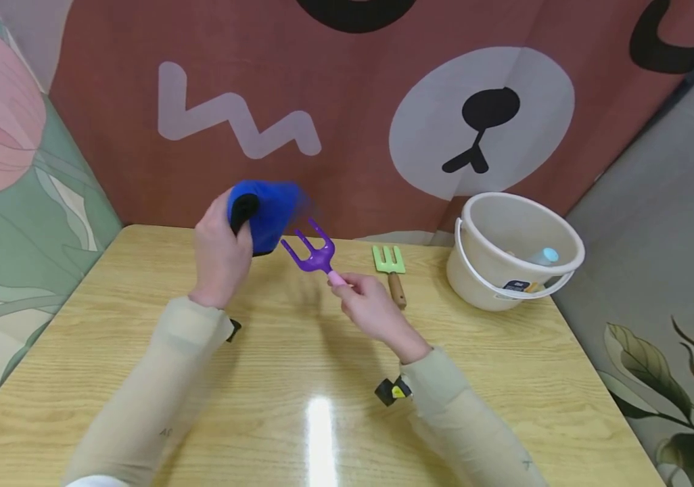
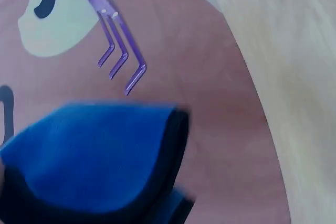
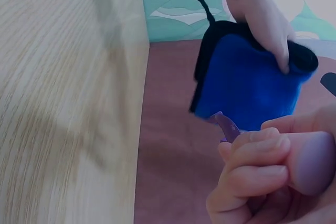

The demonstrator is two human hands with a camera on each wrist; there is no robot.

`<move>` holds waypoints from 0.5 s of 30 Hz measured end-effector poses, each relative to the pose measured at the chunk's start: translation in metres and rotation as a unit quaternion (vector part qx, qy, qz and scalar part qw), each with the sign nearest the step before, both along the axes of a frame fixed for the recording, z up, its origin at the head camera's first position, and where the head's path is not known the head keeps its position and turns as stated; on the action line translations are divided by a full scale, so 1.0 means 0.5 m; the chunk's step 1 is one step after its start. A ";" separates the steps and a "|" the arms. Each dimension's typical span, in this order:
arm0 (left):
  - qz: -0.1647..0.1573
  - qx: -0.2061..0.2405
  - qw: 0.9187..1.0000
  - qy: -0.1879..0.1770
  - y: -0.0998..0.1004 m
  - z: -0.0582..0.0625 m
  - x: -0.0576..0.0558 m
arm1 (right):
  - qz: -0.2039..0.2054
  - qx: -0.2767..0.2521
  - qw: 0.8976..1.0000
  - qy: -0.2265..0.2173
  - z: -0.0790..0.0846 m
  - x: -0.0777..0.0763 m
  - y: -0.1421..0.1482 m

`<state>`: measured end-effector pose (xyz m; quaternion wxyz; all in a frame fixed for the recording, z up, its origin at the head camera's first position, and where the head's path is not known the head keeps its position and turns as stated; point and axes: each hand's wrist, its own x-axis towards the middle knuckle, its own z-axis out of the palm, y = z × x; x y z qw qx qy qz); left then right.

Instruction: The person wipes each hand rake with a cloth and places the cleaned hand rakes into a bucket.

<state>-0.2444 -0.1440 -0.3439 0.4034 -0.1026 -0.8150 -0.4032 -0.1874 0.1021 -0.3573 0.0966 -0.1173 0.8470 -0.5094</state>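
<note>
My left hand (image 1: 220, 247) grips a folded blue cloth with black edging (image 1: 270, 213), held up above the far part of the table. A black cord hangs off the cloth's edge in the right wrist view. Between fingers and thumb, my right hand (image 1: 374, 308) holds a small purple hand fork (image 1: 318, 258) by its pink handle, its three tines pointing up toward the cloth. Cloth and tines are close together; in the left wrist view a gap shows between the tines (image 2: 118, 51) and the cloth (image 2: 100, 156). The cloth's edges look blurred.
A green hand fork with a wooden handle (image 1: 394, 276) lies on the wooden table (image 1: 274, 379) just beyond my right hand. At the back right stands a beige bucket (image 1: 483, 270) with a light-blue-topped item (image 1: 545, 256) inside. A printed curtain (image 1: 347, 162) hangs behind the table.
</note>
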 end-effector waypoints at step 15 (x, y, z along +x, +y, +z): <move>-0.031 -0.209 0.975 -0.071 0.040 -0.050 0.003 | 0.015 0.010 1.000 0.004 0.003 0.001 -0.003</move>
